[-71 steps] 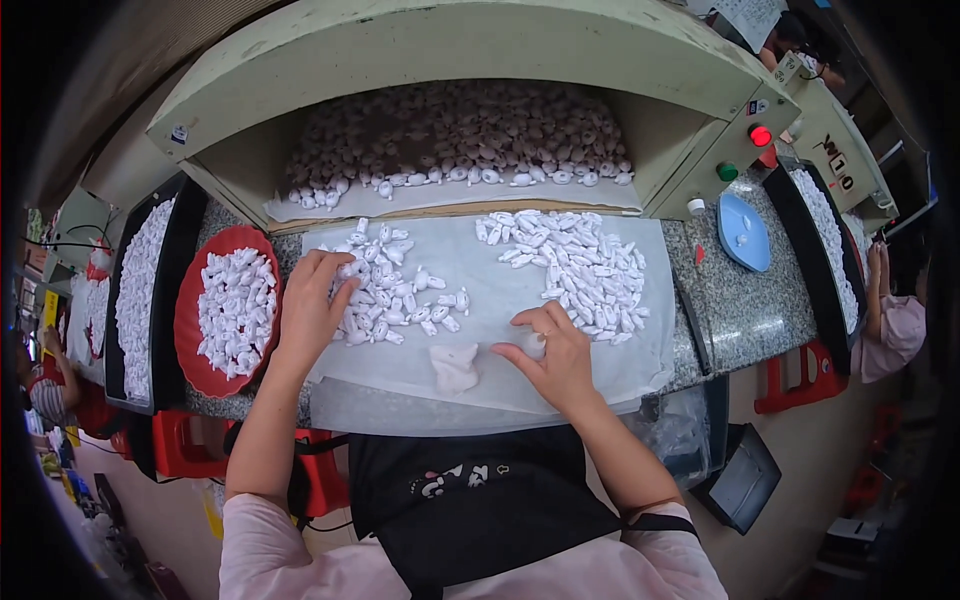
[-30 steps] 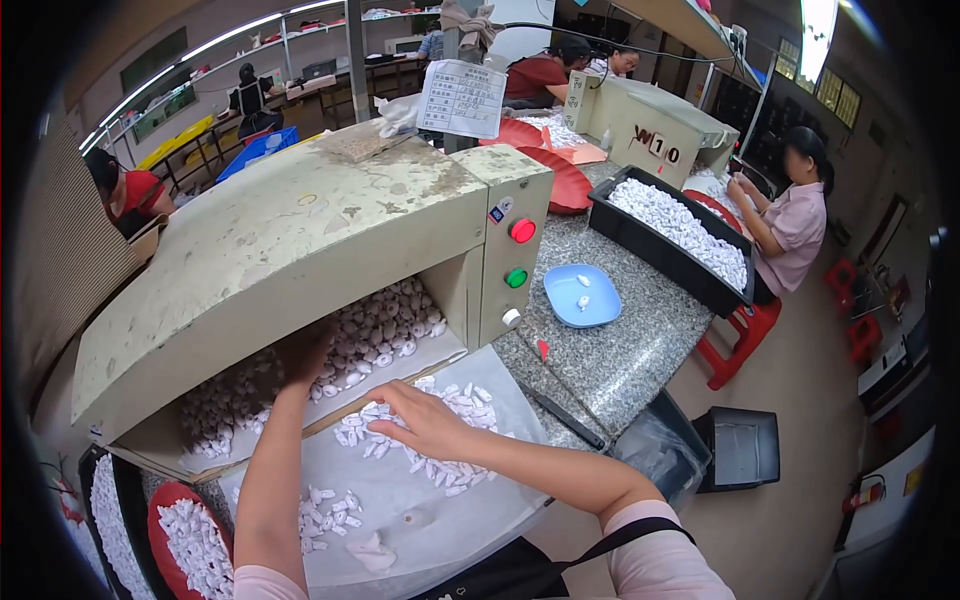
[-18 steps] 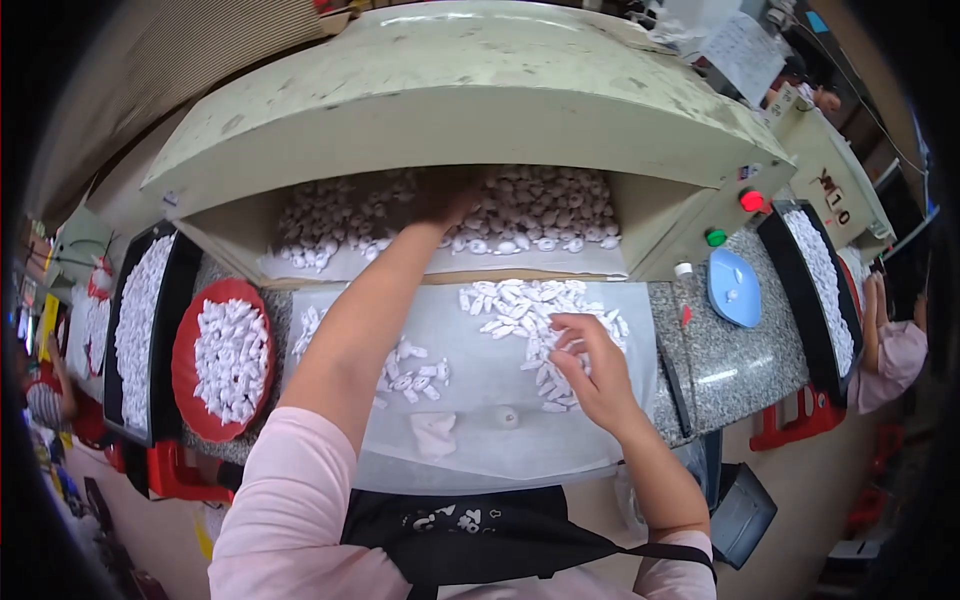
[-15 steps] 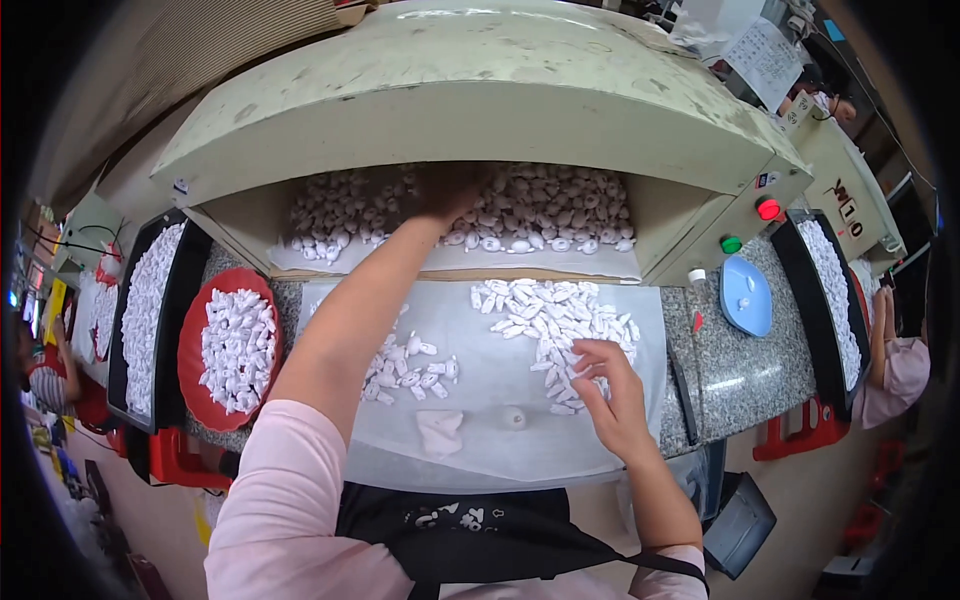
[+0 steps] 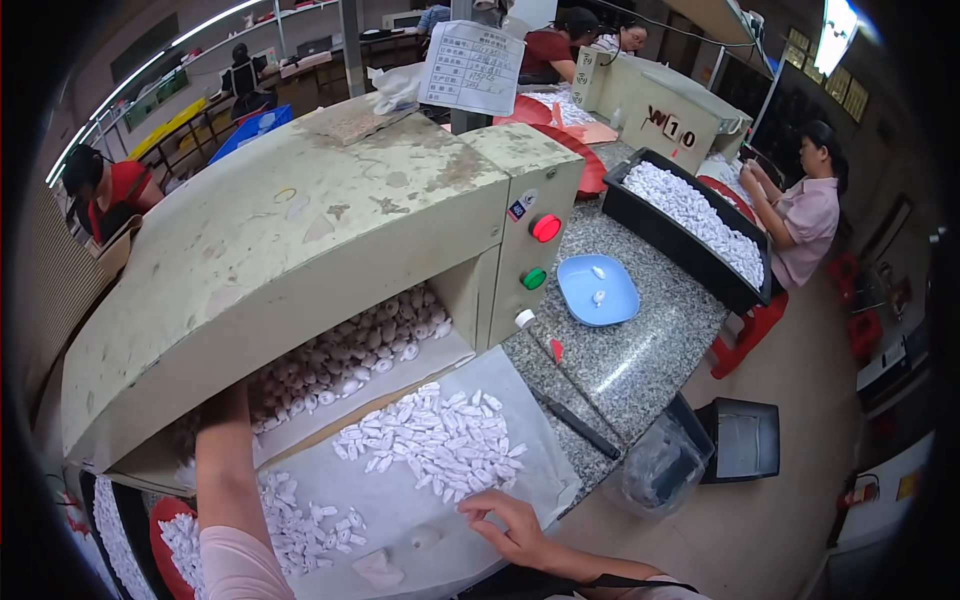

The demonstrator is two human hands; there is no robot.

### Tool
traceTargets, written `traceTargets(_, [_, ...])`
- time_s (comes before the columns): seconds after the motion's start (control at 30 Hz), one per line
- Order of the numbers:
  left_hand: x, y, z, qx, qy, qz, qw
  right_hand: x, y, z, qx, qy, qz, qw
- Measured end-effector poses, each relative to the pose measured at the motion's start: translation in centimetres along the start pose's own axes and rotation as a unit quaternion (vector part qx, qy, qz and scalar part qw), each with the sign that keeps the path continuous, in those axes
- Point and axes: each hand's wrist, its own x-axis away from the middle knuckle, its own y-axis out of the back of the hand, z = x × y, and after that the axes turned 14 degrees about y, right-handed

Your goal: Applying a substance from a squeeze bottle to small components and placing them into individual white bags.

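Right hand point(image 5: 515, 525) rests on the tabletop point(image 5: 640, 360), fingers spread, touching the near edge of the white pieces point(image 5: 430, 445). Left hand reaches inside the machine point(image 5: 300, 230); fingers hidden, state indeterminate.

One camera on the person's head looks down from close above, turned toward two o'clock, so the pale green machine point(image 5: 300, 240) fills the ten o'clock side and the grey stone counter point(image 5: 640, 350) runs toward three o'clock.
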Motion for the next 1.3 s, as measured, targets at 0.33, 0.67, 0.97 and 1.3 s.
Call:
traceTargets(0.33, [5.2,10.3,5.0,-0.175,0.194,-0.003,0.965,-0.4,-1.9,0.1,-0.035,0.042,0.023,0.998])
traceTargets(0.67, [9.1,12.1,9.9,-0.172,0.217,0.052,0.959,0.5,-2.0,0.7,-0.019,0.049,0.014,0.998])
traceTargets(0.97, [12.5,13.2,10.7,-0.288,0.132,-0.072,0.946,0.7,-2.1,0.9,-0.011,0.045,0.014,0.999])
traceTargets(1.3, [14.5,12.7,5.8,-0.232,0.158,-0.007,0.960,2.3,-3.3,2.2,-0.017,0.047,0.038,0.998])
